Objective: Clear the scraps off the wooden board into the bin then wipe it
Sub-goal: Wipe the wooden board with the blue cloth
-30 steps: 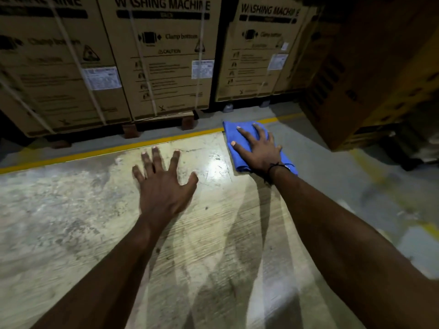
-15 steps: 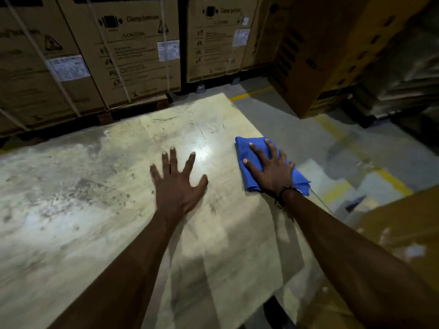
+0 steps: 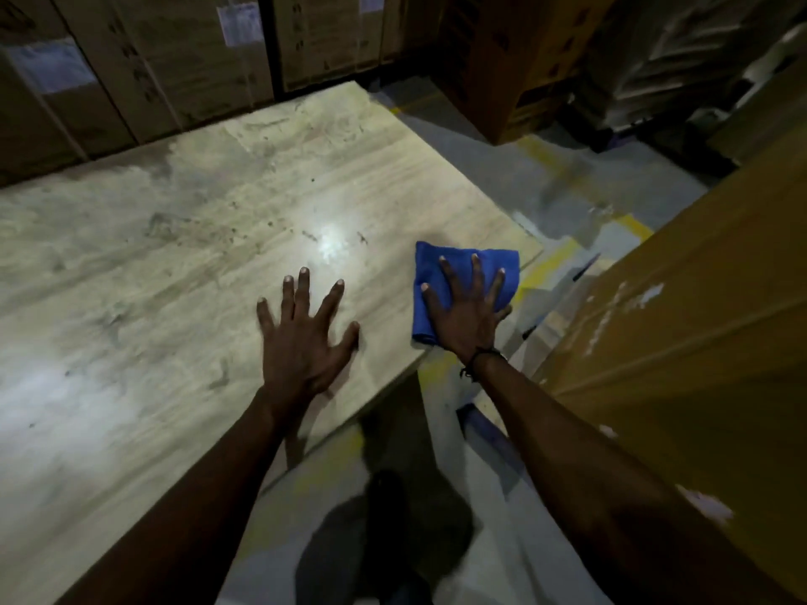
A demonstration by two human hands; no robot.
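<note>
1. Since half a second ago, right hand (image 3: pixel 465 318) and blue cloth (image 3: pixel 463 264) have slid back to the wooden board's (image 3: pixel 174 299) near right corner.
2. Two hands on the board: left hand (image 3: pixel 305 342) flat, fingers spread, holding nothing; right hand flat, fingers straight, pressing the cloth.
3. One cloth, folded, touching the board's right edge.
4. One yellow carton (image 3: pixel 698 342) stands right; brown cartons (image 3: pixel 183 58) behind, count unclear.
</note>
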